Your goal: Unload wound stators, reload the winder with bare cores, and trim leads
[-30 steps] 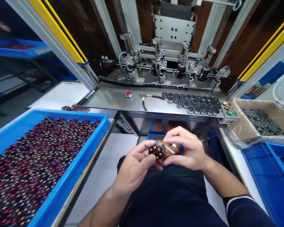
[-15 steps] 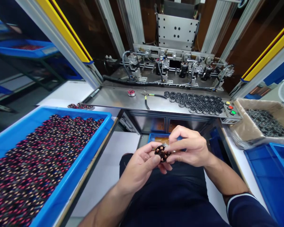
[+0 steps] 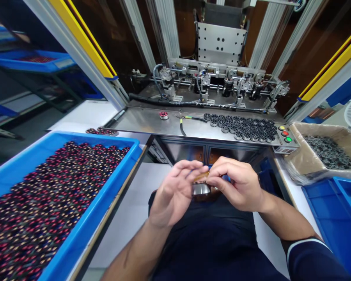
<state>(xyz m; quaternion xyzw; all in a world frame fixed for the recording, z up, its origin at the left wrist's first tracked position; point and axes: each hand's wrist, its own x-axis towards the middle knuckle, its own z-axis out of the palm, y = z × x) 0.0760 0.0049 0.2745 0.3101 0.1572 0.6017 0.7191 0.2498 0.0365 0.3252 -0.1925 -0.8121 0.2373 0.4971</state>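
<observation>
My right hand [image 3: 238,185] is closed, thumb and fingers pinching the edge of a small round motor stator [image 3: 201,189] above my lap. The stator is turned so its silvery metal side shows, and its copper windings are mostly out of sight. Beside it, my left hand [image 3: 175,193] is open with its fingers stretched out, the fingertips close to the stator's upper edge; whether they touch it I cannot tell. On the metal bench lie a single red-wound stator [image 3: 163,115], pliers [image 3: 182,125] with black and yellow handles, and a cluster of dark rotor-like rings [image 3: 245,128].
A blue tray [image 3: 136,146] full of red and copper wound stators stands at left. Behind the bench is a machine fixture [image 3: 204,84] between yellow-edged posts. At right are a button box [image 3: 283,144] and a lined carton [image 3: 298,156] of grey parts.
My left hand has let go of the stator and spread its fingers. The stator has tilted from showing its windings to showing its metal side, still in my right hand.
</observation>
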